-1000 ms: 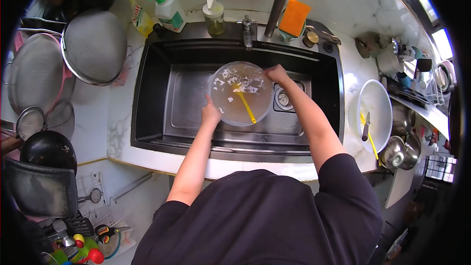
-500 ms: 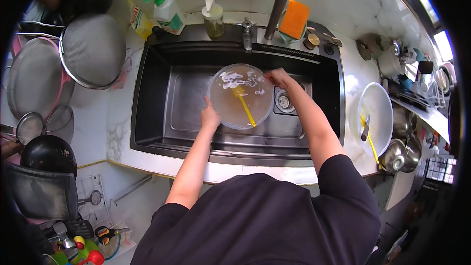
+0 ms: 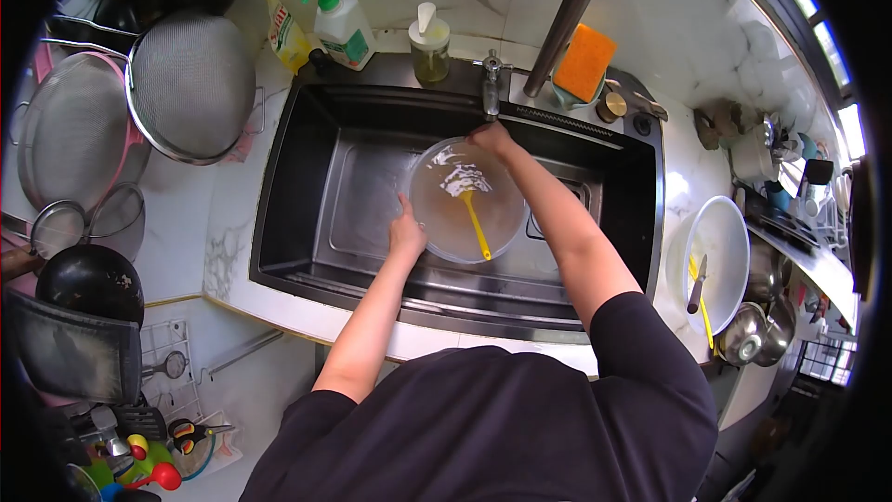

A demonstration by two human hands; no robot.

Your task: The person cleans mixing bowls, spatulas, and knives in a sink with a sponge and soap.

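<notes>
A clear round bowl (image 3: 446, 218) with cloudy, foamy water is held over the dark steel sink (image 3: 297, 186). A yellow spatula (image 3: 476, 228) lies inside the bowl. My left hand (image 3: 405, 234) grips the bowl's near left rim. My right hand (image 3: 490, 138) holds the far rim, just below the tap (image 3: 491, 93).
Soap bottles (image 3: 342, 26) and a small pump jar (image 3: 429, 42) stand behind the sink. An orange sponge (image 3: 585, 63) sits by the faucet pipe. A white bowl (image 3: 720, 232) with a knife and a yellow tool is on the right counter. Mesh strainers (image 3: 190, 84) hang at left.
My right hand has slid along the rim from the bowl's right side to its far edge near the tap. The foam has gathered toward the far side. My view shifted slightly.
</notes>
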